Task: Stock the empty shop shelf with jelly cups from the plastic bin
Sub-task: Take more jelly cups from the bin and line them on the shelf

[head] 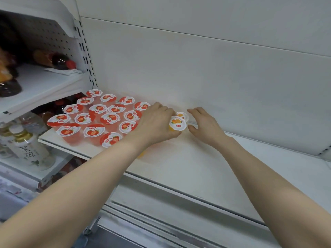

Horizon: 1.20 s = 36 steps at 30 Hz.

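head view: orange jelly cups [177, 124] between hands

A white shop shelf [206, 163] runs across the view, backed by a plain white panel. On its left end stands a cluster of strawberry jelly cups [97, 119] with red-and-white foil lids, set in rough rows, close together and mostly touching. Just right of that cluster, near the back of the shelf, two orange jelly cups [177, 123] with orange-printed lids sit side by side, one behind the other. The rest of the shelf, to the right and toward the front edge, is bare white surface.
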Motion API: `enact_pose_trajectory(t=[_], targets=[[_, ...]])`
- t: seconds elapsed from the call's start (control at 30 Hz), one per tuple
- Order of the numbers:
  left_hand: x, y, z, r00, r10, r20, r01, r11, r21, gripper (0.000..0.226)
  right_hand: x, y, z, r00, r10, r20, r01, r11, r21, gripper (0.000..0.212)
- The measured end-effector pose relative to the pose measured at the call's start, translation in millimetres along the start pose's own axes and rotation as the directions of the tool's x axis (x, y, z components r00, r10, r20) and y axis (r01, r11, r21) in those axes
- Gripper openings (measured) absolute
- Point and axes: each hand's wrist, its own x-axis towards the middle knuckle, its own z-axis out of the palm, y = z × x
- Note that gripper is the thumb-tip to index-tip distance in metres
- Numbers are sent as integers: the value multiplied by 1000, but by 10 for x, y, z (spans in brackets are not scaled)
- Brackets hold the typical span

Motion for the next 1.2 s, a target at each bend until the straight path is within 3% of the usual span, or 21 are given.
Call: enact_pose_trajectory(t=[0.37, 0.7, 0.97, 1.2], targets=[[-69, -5, 153, 992, -79, 98, 80, 997, -3, 41, -9, 44, 2, 1000, -11, -2, 11, 999, -48, 52], [-134, -50, 127, 992, -46, 120, 42, 999, 34, 62, -58, -81, -105, 999, -31, -27, 28, 994, -102, 49], [-345, -269, -264, 999, 14, 37, -16, 999, 37, 62, -193, -488, -288, 994, -89, -55, 74, 971, -229, 46], [-923, -789, -773, 998, 35, -61, -31, 998, 61, 53, -376, -1326, -284, 985, -149, -82, 122, 954, -272, 44]])
